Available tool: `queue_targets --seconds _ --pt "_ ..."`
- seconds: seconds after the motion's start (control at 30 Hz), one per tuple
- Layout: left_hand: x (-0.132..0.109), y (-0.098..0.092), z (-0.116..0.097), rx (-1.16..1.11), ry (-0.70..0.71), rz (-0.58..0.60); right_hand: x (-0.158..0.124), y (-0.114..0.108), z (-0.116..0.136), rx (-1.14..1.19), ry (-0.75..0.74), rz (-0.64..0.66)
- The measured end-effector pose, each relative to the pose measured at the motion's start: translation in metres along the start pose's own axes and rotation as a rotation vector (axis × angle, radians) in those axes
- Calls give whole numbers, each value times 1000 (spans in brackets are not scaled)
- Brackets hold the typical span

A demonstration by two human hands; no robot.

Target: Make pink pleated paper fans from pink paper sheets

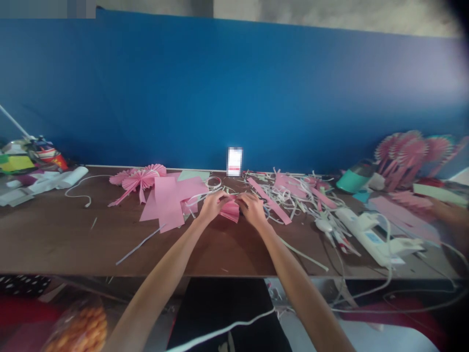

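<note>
Pink pleated paper (230, 211) just below frame centre, flaring toward the frame's bottom edge, long axis unclear, partly covered; pinched along the top between curled, nearly closed left hand (213, 205) and right hand (251, 206).

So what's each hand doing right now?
Left hand: closed, pinching the pink pleated paper.
Right hand: closed, pinching the same paper from its other side.

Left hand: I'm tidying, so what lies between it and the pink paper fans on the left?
Overlapping pink paper sheets and a pale strip, in the head view.
</note>
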State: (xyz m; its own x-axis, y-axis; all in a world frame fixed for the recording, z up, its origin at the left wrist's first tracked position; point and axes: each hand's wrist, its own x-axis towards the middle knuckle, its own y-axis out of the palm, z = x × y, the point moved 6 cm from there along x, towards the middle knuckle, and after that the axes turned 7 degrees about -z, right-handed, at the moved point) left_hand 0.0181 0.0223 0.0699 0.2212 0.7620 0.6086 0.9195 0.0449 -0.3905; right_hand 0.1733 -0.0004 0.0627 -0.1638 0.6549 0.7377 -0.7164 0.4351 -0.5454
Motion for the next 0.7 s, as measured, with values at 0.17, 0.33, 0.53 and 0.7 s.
queue_targets --seconds 0.17,0.33,0.53,0.7 --pt "0 0 3 -14 -11 8 0 -1 -1 33 12 23" --pt "0 4 2 -2 56 92 -1 1 -2 10 7 48" --pt "-2 9 3 46 116 89 -2 4 -1 -91 -59 47" --pt "-3 11 2 106 187 70 -3 7 1 -164 -111 76"
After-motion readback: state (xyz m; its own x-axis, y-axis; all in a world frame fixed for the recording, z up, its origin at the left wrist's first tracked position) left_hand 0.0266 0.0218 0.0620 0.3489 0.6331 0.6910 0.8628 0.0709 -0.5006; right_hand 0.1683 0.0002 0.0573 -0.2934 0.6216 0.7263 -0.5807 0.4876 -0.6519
